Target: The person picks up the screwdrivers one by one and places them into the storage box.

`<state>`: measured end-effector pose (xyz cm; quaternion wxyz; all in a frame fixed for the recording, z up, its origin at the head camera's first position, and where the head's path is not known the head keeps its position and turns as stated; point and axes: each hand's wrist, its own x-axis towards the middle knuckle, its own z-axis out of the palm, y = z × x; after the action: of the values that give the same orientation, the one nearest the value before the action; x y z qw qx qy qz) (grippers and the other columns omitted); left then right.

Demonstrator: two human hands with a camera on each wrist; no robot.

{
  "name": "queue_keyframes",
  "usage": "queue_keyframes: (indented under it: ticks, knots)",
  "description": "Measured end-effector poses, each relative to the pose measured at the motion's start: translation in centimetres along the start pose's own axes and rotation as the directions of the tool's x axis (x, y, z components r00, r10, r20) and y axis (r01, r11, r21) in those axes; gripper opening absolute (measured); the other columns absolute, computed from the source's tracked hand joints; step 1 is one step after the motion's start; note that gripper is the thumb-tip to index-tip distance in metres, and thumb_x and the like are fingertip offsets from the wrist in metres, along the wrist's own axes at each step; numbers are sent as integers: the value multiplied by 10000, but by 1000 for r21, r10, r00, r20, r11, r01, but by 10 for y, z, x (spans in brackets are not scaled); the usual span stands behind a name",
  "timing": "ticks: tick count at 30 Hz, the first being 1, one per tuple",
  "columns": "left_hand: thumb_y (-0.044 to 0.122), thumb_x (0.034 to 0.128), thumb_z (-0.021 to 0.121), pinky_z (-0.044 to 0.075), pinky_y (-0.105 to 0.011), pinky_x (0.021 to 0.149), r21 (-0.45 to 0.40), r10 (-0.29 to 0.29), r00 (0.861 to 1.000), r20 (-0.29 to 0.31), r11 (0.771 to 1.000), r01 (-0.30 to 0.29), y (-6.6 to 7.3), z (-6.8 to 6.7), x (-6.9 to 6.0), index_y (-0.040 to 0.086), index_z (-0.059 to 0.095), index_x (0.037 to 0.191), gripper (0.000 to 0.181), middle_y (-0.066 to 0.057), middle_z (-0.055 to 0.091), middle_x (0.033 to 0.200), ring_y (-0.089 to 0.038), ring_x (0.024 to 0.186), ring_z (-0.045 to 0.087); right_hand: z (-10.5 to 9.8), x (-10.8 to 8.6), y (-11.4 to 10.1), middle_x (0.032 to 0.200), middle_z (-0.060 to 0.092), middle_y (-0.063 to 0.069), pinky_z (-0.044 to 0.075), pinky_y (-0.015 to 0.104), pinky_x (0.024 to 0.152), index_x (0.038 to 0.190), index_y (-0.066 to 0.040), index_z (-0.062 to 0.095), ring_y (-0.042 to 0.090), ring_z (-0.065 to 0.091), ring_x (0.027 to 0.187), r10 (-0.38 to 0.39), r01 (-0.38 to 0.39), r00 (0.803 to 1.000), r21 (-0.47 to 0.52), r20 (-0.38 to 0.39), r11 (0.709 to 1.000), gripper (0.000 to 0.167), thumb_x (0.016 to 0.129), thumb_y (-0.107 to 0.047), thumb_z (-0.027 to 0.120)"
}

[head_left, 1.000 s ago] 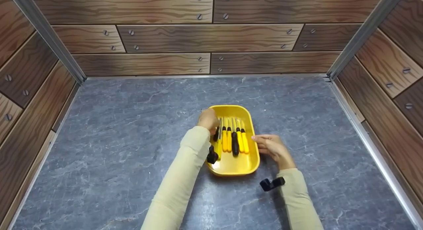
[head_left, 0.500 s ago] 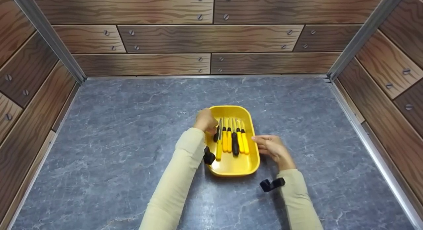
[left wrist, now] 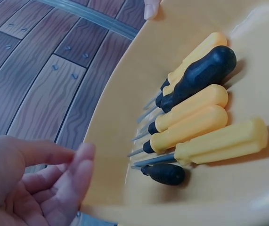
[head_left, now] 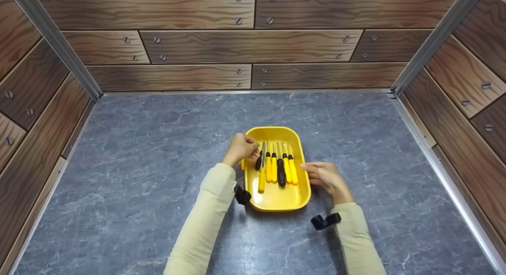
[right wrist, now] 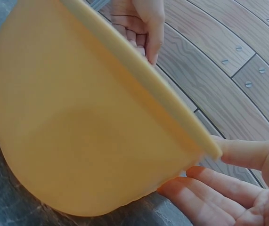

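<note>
A yellow tray (head_left: 278,198) lies on the grey marbled surface, holding several screwdrivers side by side. Most have yellow handles; one is a larger black-handled screwdriver (head_left: 281,173). At the left end lie a long yellow-handled screwdriver (left wrist: 226,141) and a short black-handled screwdriver (left wrist: 165,174). My left hand (head_left: 240,147) is over the tray's left rim, near the short one, fingers loosely bent and nothing seen between them. My right hand (head_left: 326,178) pinches the right rim, thumb over the edge and fingers against the outer wall (right wrist: 87,141).
A narrow yellow piece (head_left: 242,164) shows just outside the tray's left wall, below the left hand; what it is cannot be told. Wood-patterned panels (head_left: 253,46) enclose the back and sides, with metal strips (head_left: 446,188) along the edges.
My left hand has drawn back leftward from inside the tray to its left rim, and its fingers have loosened. The right hand and the screwdrivers have stayed in place.
</note>
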<state>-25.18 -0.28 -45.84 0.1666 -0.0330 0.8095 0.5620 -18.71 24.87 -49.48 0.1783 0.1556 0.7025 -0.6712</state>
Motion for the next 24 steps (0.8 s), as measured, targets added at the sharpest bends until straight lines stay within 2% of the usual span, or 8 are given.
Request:
queue_keyframes:
  ticks: [4, 9, 18, 24]
  knots:
    - [23, 919, 574, 623, -222, 578, -130, 29, 999, -34, 991, -34, -8, -5, -3, -142, 661, 1021, 213, -41, 622, 660, -37, 494, 587, 0, 1, 0, 918, 753, 25, 634, 265, 791, 1312, 145, 479, 86, 708, 804, 1, -1, 1000, -3, -5, 1000, 562, 899, -180, 676]
    - [18, 930, 563, 540, -123, 482, -229, 15, 998, -61, 973, -29, -14, -11, -4, -158, 634, 1061, 231, -9, 576, 651, -36, 495, 571, 0, 1, 0, 891, 746, 4, 635, 263, 784, 1309, 144, 483, 82, 705, 794, 5, -5, 1000, -2, -9, 1000, 554, 900, -177, 673]
    - [7, 925, 540, 541, -129, 476, -250, 12, 995, -95, 968, -35, -19, -19, -6, -152, 640, 1060, 231, -5, 568, 653, -32, 486, 562, 0, 0, 0, 910, 758, 27, 634, 269, 791, 1304, 144, 485, 88, 710, 796, 4, -4, 1000, 3, -4, 1000, 551, 898, -174, 677]
    - [-8, 911, 546, 543, -133, 474, -291, 11, 993, -116, 956, -45, -23, -21, -7, -163, 632, 1055, 228, -14, 569, 651, -35, 478, 561, -1, 0, 1, 874, 742, -1, 635, 248, 764, 1315, 166, 460, 80, 707, 796, -11, 11, 1000, 5, 18, 1000, 555, 913, -165, 651]
